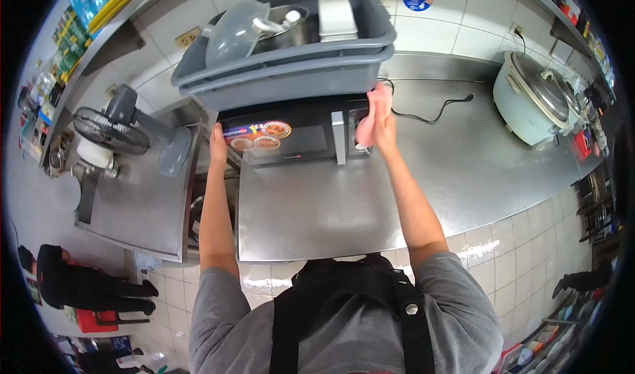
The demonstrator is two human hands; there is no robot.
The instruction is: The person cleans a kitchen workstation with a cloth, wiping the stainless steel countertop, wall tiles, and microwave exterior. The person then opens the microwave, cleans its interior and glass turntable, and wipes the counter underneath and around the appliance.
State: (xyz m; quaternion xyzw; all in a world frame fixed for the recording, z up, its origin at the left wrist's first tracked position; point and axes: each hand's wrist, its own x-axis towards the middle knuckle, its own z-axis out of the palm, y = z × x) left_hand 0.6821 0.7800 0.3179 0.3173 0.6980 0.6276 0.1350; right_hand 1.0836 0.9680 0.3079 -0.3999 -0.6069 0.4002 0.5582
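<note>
A black microwave (311, 139) with a silver handle and a food sticker stands at the back of the steel counter (311, 208). My left hand (218, 145) grips its left side, fingers partly hidden behind the edge. Against the right side, my right hand (385, 133) holds a pink cloth (375, 113) between itself and the microwave. Two nested grey tubs (291, 82) rest on top, tilted slightly. Inside the upper tub are a translucent lid (235, 35), a metal pot (286, 38) and a white container (337, 18).
A black power cord (433, 117) lies on the counter to the right. Farther right stands a large pale-blue cooker (532, 99). At left, a grey fan (126, 126) leans over a steel sink counter (139, 199). A person in black (86, 278) is at lower left.
</note>
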